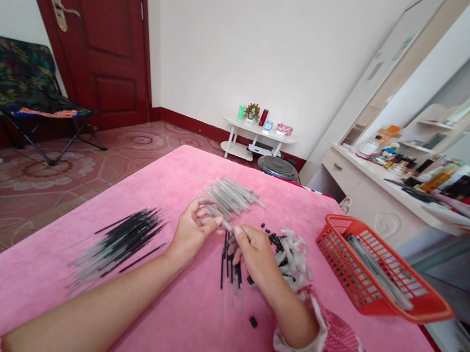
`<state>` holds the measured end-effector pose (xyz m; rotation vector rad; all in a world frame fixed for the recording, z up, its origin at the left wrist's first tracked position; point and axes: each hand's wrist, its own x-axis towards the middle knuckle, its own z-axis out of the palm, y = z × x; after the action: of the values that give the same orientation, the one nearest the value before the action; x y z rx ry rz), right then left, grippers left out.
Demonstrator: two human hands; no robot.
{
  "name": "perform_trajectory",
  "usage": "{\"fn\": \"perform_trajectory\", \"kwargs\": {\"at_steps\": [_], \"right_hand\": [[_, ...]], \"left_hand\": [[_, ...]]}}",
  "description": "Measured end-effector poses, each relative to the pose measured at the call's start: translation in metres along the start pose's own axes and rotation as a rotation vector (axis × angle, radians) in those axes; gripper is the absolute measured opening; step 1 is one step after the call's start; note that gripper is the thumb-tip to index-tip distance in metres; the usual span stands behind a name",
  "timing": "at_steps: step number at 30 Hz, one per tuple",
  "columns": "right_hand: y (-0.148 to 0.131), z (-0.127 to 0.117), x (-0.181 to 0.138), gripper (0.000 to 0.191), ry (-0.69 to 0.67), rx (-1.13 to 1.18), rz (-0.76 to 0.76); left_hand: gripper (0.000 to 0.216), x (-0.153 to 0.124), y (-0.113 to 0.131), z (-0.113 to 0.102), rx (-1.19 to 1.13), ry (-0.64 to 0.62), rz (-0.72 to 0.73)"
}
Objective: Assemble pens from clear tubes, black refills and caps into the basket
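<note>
My left hand (194, 228) is closed around a slim translucent pen barrel (223, 220), held just above the pink cloth. My right hand (255, 249) pinches the barrel's right end between thumb and fingers; whether a small part is also in that pinch is hidden. Under the right hand lie several thin black-and-clear pen refills (231, 273). Beyond both hands is a heap of translucent pen barrels (232, 192). Clear pen caps (297, 256) lie right of my right hand, mixed with small black plugs (278, 242). A bigger pile of refills (123, 244) rests left of my left hand.
A red plastic basket (379, 276) with long grey pens stands on the table's right side. One loose black plug (253, 322) lies nearer me. Past the pink table (174, 333) are a stool (278, 168), a white stand (236, 151), a dresser (375, 192) and a folding chair (18, 82).
</note>
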<state>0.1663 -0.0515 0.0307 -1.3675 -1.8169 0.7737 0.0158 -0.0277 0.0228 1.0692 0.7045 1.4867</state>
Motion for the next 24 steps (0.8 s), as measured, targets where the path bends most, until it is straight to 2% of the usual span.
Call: {"fn": "perform_trajectory", "kwargs": {"at_steps": [3,7,11,14,17,21,24], "right_hand": [[0.000,0.000,0.000,0.027,0.032,-0.013,-0.033],[0.000,0.000,0.000,0.039,-0.003,-0.024,0.005],[0.000,0.000,-0.001,0.032,0.045,-0.069,-0.041],[-0.001,-0.005,0.001,0.037,0.029,-0.108,-0.045],[-0.001,-0.024,0.006,0.038,0.079,-0.244,-0.037],[0.012,-0.068,0.016,0.020,0.307,-0.582,0.045],[0.035,-0.096,0.019,0.024,0.323,-0.779,0.154]], "left_hand": [[0.046,0.000,-0.001,-0.001,-0.001,0.012,0.003],[0.046,0.001,-0.002,-0.002,0.001,0.015,-0.004],[0.044,0.001,-0.001,-0.001,0.003,0.018,-0.004],[0.044,0.000,0.001,0.000,0.021,0.008,-0.012],[0.044,0.000,0.003,-0.001,0.060,-0.008,-0.006],[0.045,0.001,0.002,-0.004,0.085,-0.060,-0.064],[0.049,0.001,-0.001,-0.005,0.085,-0.076,-0.093]]}}
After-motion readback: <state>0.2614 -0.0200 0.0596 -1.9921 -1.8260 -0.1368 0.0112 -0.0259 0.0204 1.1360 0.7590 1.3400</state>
